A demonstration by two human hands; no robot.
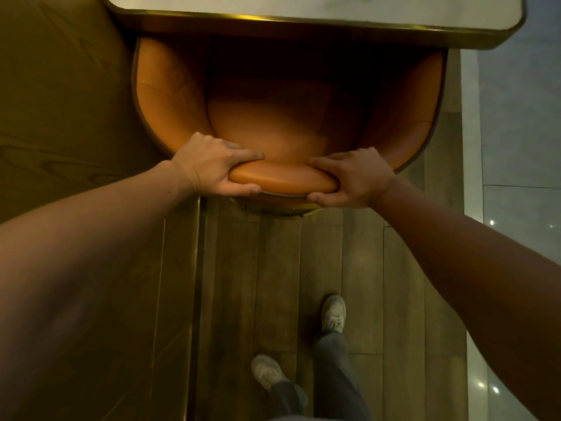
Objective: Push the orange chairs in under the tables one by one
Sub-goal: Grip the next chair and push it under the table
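An orange leather tub chair (170,95) stands in front of me, seen from above. The front of its seat lies in shadow under the table (318,4), a pale marble top with a brass edge. My left hand (212,167) grips the padded top of the backrest on the left, fingers over the inside and thumb on the outer face. My right hand (352,177) grips the same rim on the right in the same way. Both arms are stretched out towards the chair.
A dark wood panel wall (66,101) runs close along the chair's left side. Wooden floor planks (273,268) lie under me, with my two feet in pale shoes (334,312). Glossy pale floor tiles (516,147) lie to the right.
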